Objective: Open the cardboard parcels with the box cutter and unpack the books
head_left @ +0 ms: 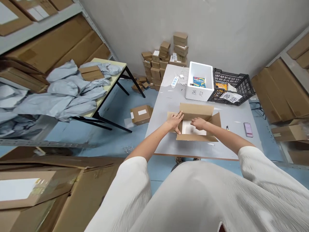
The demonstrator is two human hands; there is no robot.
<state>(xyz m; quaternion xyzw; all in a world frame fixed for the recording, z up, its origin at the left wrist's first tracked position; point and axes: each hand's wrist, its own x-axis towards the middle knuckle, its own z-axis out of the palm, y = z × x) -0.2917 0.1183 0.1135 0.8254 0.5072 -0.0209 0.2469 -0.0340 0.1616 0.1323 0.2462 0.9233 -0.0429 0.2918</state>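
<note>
An open cardboard box (196,111) stands on the grey table in front of me, its flaps folded outward. A flat white item (189,128) lies in the bottom of the box. My left hand (175,123) rests at the box's left side, fingers spread and the thumb reaching down along the inner edge. Over the white item, inside the box, is my right hand (199,123) with its fingers curled. Whatever those fingers hold, if anything, is hidden.
Behind the box stand a white foam bin (199,95) and a black plastic crate (233,87). A phone (248,129) lies on the table (166,141) at right, a power strip (174,82) at back left. Grey parcels (60,85) cover another table. Stacked cartons (155,64) line the wall.
</note>
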